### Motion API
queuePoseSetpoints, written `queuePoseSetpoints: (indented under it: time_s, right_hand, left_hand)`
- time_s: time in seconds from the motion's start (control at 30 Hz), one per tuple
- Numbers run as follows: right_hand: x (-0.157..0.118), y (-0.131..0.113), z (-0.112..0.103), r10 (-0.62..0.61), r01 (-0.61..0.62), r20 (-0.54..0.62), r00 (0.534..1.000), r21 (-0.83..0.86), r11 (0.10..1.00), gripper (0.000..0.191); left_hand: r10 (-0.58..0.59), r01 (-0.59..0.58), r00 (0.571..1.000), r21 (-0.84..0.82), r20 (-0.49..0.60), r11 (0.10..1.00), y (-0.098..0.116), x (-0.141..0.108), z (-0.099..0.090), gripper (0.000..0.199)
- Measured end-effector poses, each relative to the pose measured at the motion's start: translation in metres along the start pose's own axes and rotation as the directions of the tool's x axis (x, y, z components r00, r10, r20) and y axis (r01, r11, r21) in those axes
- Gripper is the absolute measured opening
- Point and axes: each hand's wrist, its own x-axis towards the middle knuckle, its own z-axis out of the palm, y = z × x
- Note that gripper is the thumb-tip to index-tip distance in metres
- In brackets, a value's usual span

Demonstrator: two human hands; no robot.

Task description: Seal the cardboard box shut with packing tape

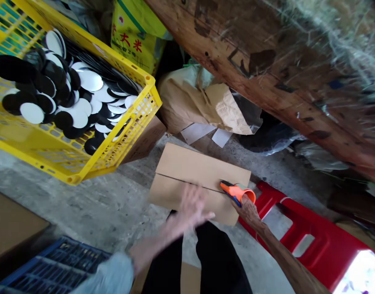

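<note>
A closed cardboard box (202, 163) lies in front of my knees, its two top flaps meeting along a seam. My right hand (248, 209) grips an orange and blue tape dispenser (236, 192), whose dark front end is at the right part of the seam. Over the nearer flap is my left hand (193, 206), blurred by motion, with its thumb held away from the fingers and nothing seen in it. Whether it touches the cardboard I cannot tell.
A yellow crate (114, 163) at upper left holds many black and white discs (80, 110). A red plastic stool (322, 241) lies on its side at right. Nearby are a blue crate (61, 261), a brown paper bag (193, 102) and a wooden beam (236, 61).
</note>
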Motion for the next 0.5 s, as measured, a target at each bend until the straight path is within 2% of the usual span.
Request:
queuePoseSetpoints:
  time_s: [0.07, 0.13, 0.2, 0.27, 0.3, 0.37, 0.43, 0.5]
  right_hand:
    - [0.001, 0.002, 0.002, 0.005, -0.004, 0.017, 1.000, -0.023, 1.000, 0.035]
    - [0.001, 0.003, 0.003, 0.012, -0.011, 0.029, 0.999, -0.041, 0.999, 0.034]
    - [0.000, 0.003, 0.003, 0.021, -0.019, 0.036, 0.999, -0.050, 0.999, 0.034]
    - [0.000, 0.001, 0.002, 0.018, -0.016, 0.033, 0.999, -0.044, 0.999, 0.035]
    - [0.000, 0.000, 0.002, 0.014, -0.013, 0.029, 0.999, -0.038, 0.999, 0.034]
    - [0.000, -0.002, 0.000, 0.006, -0.005, 0.017, 1.000, -0.024, 1.000, 0.035]
    - [0.001, -0.003, -0.001, -0.001, 0.001, 0.003, 1.000, -0.012, 1.000, 0.037]
    - [0.001, -0.004, -0.003, -0.014, 0.014, -0.009, 1.000, 0.000, 1.000, 0.040]
  left_hand:
    - [0.000, 0.002, 1.000, 0.062, -0.026, 0.998, -0.034, 0.030, -0.010, 0.098]
    - [-0.003, 0.008, 0.999, 0.149, -0.035, 0.989, -0.064, 0.045, -0.015, 0.118]
    - [0.033, -0.033, 0.999, 0.231, 0.002, 0.972, -0.080, 0.039, -0.012, 0.129]
    - [0.098, -0.108, 0.994, 0.282, 0.050, 0.953, -0.083, 0.021, -0.002, 0.136]
    - [0.119, -0.130, 0.991, 0.302, 0.055, 0.944, -0.082, 0.011, 0.003, 0.132]
    - [0.122, -0.119, 0.992, 0.328, 0.014, 0.937, -0.079, -0.002, 0.011, 0.108]
    - [0.096, -0.076, 0.994, 0.329, -0.044, 0.941, -0.077, -0.004, 0.016, 0.079]
    - [0.083, -0.058, 0.994, 0.319, -0.067, 0.946, -0.077, -0.001, 0.017, 0.067]
